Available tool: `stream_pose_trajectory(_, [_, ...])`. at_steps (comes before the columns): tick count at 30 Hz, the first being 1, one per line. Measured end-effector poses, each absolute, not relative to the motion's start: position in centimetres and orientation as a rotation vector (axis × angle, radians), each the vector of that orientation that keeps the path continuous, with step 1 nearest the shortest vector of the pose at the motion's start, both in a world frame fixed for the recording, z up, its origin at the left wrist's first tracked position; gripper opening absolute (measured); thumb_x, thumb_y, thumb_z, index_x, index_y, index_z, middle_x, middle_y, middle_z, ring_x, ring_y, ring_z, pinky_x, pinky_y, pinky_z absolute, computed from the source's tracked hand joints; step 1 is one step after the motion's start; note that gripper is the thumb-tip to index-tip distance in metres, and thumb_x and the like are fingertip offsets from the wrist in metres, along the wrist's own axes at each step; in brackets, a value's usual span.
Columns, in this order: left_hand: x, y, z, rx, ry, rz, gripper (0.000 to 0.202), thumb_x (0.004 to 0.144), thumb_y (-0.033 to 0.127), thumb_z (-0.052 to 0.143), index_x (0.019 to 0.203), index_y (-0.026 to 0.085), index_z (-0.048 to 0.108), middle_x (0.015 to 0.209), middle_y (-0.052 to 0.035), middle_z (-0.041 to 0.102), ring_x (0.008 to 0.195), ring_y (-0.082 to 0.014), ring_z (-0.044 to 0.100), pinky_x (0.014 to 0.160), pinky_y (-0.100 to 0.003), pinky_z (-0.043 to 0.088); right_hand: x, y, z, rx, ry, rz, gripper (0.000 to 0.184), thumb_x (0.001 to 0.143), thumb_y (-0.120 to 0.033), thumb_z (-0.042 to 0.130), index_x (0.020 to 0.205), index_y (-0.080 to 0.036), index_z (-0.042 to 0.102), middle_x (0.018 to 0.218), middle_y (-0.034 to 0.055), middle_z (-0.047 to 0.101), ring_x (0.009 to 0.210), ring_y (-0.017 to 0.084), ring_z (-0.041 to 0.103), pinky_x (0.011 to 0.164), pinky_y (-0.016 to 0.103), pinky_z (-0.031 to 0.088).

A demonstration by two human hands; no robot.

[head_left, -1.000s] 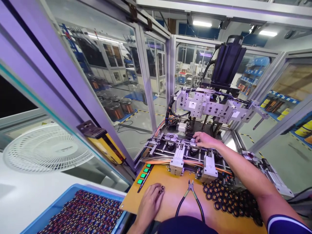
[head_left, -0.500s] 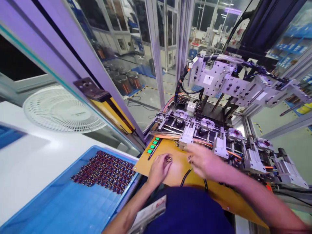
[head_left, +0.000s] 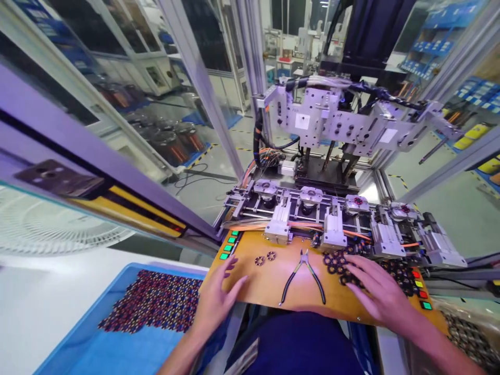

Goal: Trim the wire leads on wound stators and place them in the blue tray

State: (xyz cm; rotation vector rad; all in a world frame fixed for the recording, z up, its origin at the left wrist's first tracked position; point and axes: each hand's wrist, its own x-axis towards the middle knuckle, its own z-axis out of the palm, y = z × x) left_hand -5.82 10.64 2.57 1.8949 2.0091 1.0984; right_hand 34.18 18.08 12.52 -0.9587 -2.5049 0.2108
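Note:
Fingers parted and empty, my left hand (head_left: 219, 297) hovers at the left edge of the orange-brown work plate (head_left: 255, 289). Just right of it lie two small ring-shaped parts, one ring (head_left: 260, 261) nearer my hand and another ring (head_left: 271, 255) beside it. My right hand (head_left: 375, 286) is spread over a heap of dark ring parts (head_left: 336, 263) on the right of the plate; its fingertips reach the heap, and I cannot tell whether they press on any ring. Between my hands, pliers (head_left: 302, 276) with black handles lie with handles apart.
A blue tray (head_left: 89, 346) holding rows of ring parts stands on the white table at left. Behind the plate runs a machine with several metal fixtures (head_left: 311, 195). Green buttons (head_left: 224, 256) line the plate's left edge; coloured buttons (head_left: 423, 294) sit at right.
My view has turned right. My left hand has moved away from the ring it was at, and two rings now lie on the plate. My right hand has shifted right to the heap, uncovering the pliers.

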Motion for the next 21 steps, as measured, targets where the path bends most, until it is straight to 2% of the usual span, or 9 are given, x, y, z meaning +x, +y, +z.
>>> stream_pose_trajectory(2, [-5.4,12.8,6.7,2.005,1.947,1.149,0.050,0.089,0.042,0.064,0.134,0.024,0.052,0.119,-0.0112,0.071,0.100,-0.0283,0.071,0.088,-0.045,0.059,37.5,17.9,14.6,-1.009,-2.497,0.066,0.057,0.092,-0.022,0.063,0.146,-0.031,0.047,0.135,0.0092,0.063,0.119,0.028,0.064,0.101,0.047,0.057])
stream_pose_trajectory(4, [-3.7,16.6,11.5,2.240,1.775,1.234,0.053,0.086,0.038,0.070,0.134,0.027,0.053,0.122,-0.0090,0.070,0.107,-0.0292,0.068,0.101,-0.050,0.052,39.7,18.7,16.8,-1.033,-2.476,-0.058,0.050,0.092,-0.022,0.063,0.140,-0.030,0.054,0.135,0.0091,0.063,0.117,0.028,0.065,0.101,0.045,0.057])
stream_pose_trajectory(7, [1.6,24.2,17.8,2.568,1.332,1.123,0.048,0.090,0.038,0.065,0.135,0.023,0.054,0.124,-0.0107,0.069,0.115,-0.0303,0.064,0.105,-0.053,0.048,42.2,22.3,19.9,-1.163,-2.411,-0.138,0.030,0.094,-0.028,0.059,0.123,-0.025,0.066,0.136,0.0103,0.063,0.121,0.028,0.063,0.108,0.047,0.051])
stream_pose_trajectory(9, [6.3,29.4,20.1,2.637,1.106,0.929,0.049,0.093,0.045,0.059,0.134,0.018,0.055,0.124,-0.0128,0.068,0.116,-0.0299,0.063,0.104,-0.052,0.048,44.1,25.8,21.0,-1.354,-2.369,-0.110,0.026,0.095,-0.033,0.057,0.114,-0.021,0.070,0.135,0.0127,0.062,0.124,0.030,0.060,0.112,0.050,0.045])
stream_pose_trajectory(12, [12.5,36.0,20.1,2.700,0.962,0.758,0.052,0.092,0.049,0.059,0.133,0.017,0.056,0.120,-0.0126,0.070,0.111,-0.0264,0.065,0.098,-0.045,0.052,46.8,30.8,20.7,-1.585,-2.316,-0.060,0.027,0.090,-0.033,0.063,0.107,-0.015,0.073,0.131,0.0178,0.064,0.125,0.035,0.058,0.113,0.052,0.042])
stream_pose_trajectory(15, [15.9,39.8,17.8,2.779,0.857,0.576,0.040,0.090,0.045,0.065,0.118,0.016,0.064,0.125,-0.0123,0.066,0.115,-0.0274,0.062,0.098,-0.049,0.051,48.3,34.0,18.5,-1.634,-2.335,0.001,0.028,0.081,-0.030,0.073,0.104,-0.013,0.074,0.130,0.0194,0.063,0.125,0.037,0.057,0.110,0.051,0.044])
stream_pose_trajectory(17, [16.7,40.9,16.3,2.818,0.815,0.488,0.034,0.091,0.041,0.064,0.116,0.017,0.065,0.130,-0.0112,0.063,0.118,-0.0277,0.060,0.099,-0.052,0.049,48.6,34.9,17.0,-1.647,-2.356,0.053,0.030,0.078,-0.029,0.077,0.103,-0.013,0.074,0.132,0.0191,0.062,0.127,0.036,0.055,0.110,0.049,0.044])
stream_pose_trajectory(21, [16.8,41.7,14.9,2.841,0.763,0.389,0.032,0.092,0.038,0.064,0.118,0.018,0.064,0.133,-0.0109,0.061,0.120,-0.0279,0.058,0.100,-0.053,0.049,49.1,35.6,15.1,-1.676,-2.376,0.134,0.024,0.083,-0.029,0.075,0.102,-0.014,0.071,0.136,0.0148,0.059,0.131,0.031,0.052,0.112,0.051,0.040])
